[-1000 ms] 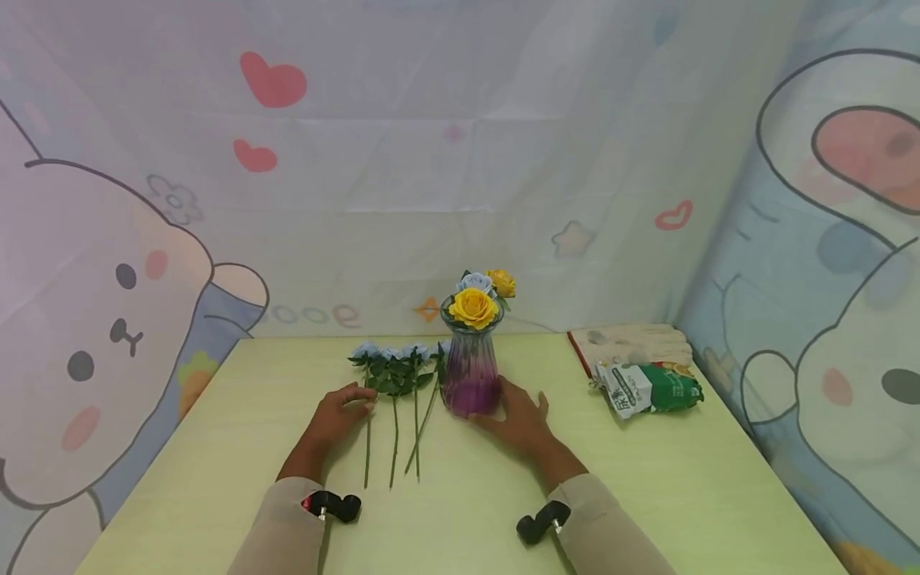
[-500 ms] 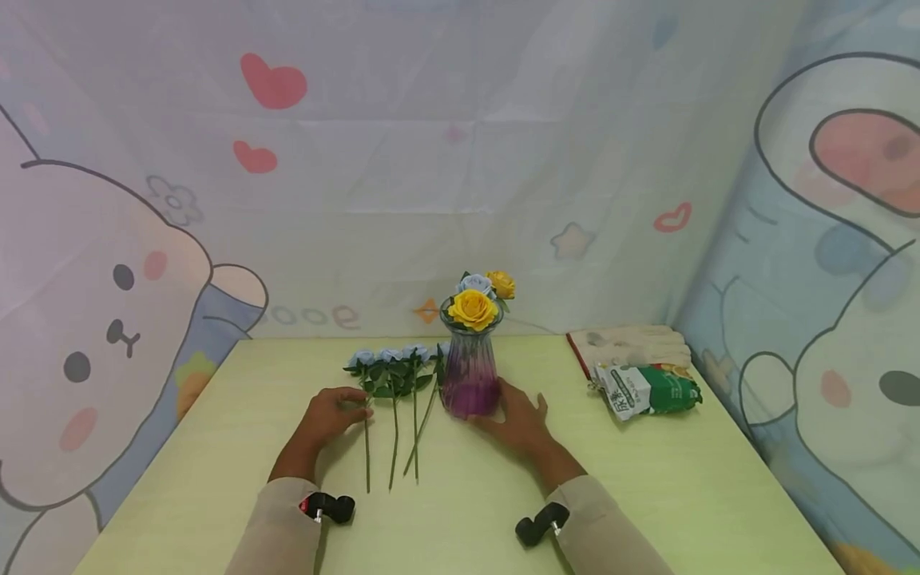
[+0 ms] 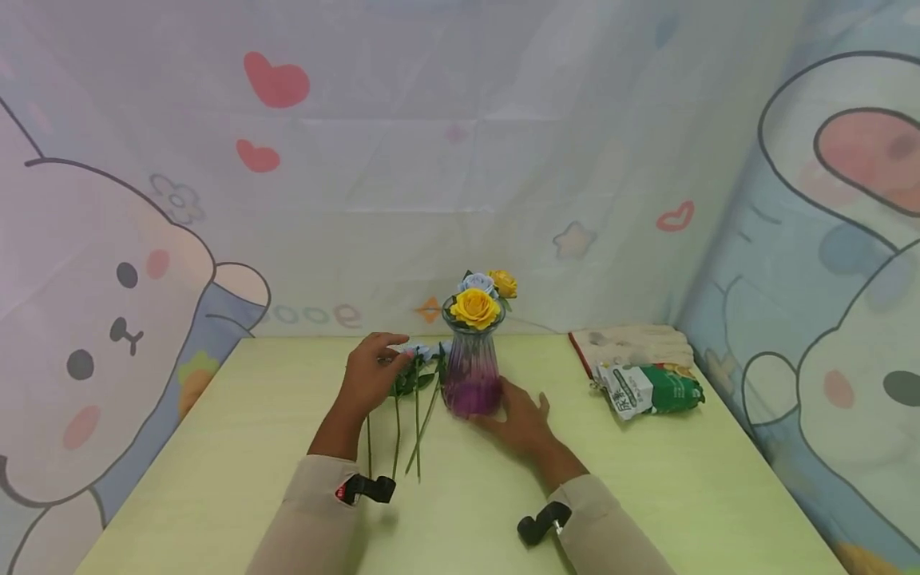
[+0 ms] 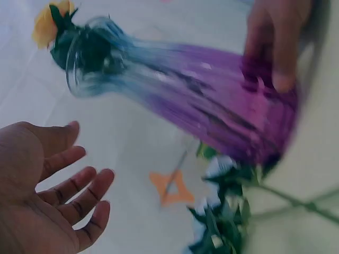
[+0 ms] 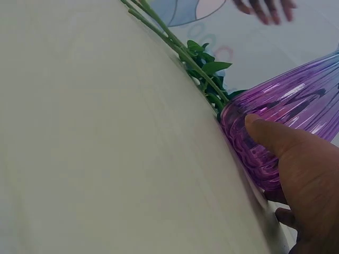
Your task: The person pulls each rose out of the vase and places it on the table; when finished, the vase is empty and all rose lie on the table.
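Observation:
A ribbed glass vase (image 3: 471, 371), purple at the base and bluish at the rim, stands upright on the table. It holds two yellow roses (image 3: 476, 309) and a pale blue rose (image 3: 477, 283). My right hand (image 3: 523, 419) grips the vase low on its right side, thumb at the front, as the right wrist view shows too. Several loose blue roses (image 3: 415, 352) lie left of the vase, stems towards me. Over their heads is my left hand (image 3: 371, 375), partly hiding them. In the left wrist view this left hand (image 4: 58, 196) has loosely bent, spread fingers and holds nothing.
At the back right of the table lie a pale glove-like cloth item with a red edge (image 3: 632, 347) and a green and white packet (image 3: 650, 390). A cartoon-printed curtain (image 3: 402, 176) hangs right behind the table edge.
My left hand has lifted from beside the leftmost stem and moved forward and right, over the rose heads. My right hand keeps its grip on the vase in the same place.

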Demonstrator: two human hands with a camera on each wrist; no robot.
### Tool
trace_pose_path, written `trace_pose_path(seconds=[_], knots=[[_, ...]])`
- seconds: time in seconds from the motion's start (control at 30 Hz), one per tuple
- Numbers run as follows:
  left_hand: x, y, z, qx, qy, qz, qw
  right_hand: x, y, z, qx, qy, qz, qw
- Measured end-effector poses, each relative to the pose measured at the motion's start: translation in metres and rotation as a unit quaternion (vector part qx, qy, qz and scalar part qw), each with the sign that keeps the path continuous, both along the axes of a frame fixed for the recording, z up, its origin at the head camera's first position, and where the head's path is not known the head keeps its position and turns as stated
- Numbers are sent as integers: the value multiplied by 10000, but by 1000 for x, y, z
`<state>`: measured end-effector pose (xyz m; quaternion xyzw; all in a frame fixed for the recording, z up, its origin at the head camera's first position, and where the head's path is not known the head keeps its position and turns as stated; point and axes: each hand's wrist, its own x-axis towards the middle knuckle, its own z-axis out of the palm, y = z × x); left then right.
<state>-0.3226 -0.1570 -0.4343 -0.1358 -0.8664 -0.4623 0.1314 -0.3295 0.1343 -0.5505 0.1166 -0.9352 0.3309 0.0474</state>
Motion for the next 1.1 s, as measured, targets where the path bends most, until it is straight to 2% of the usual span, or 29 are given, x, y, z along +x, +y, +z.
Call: trace_pose_path(seconds=[0.13,0.2,0.33,0.53,0.77,0.97,1.1], knots=[[-7,24,22,602,60,-315,9977,-1,0,-1,24,8,17,10000],[-11,34,32,762,86,-401,9963,-2,0,-3,83,36,2,10000],[-21,47,43,941,56,-564,9940,-3,0,-4,99,91,-37,9999],[-30,57,47,1175,-203,-687,9905,-3,0,-5,130,25,-44,9999],[-38,71,51,1084,-236,-734,9911,-5,1,-6,190,80,-84,9998],[-39,84,61,1025,-545,-763,9903,-5,0,-2,99,68,-33,9999],[-38,89,63,1047,-706,-749,9892,-3,-1,-2,38,56,-19,10000]])
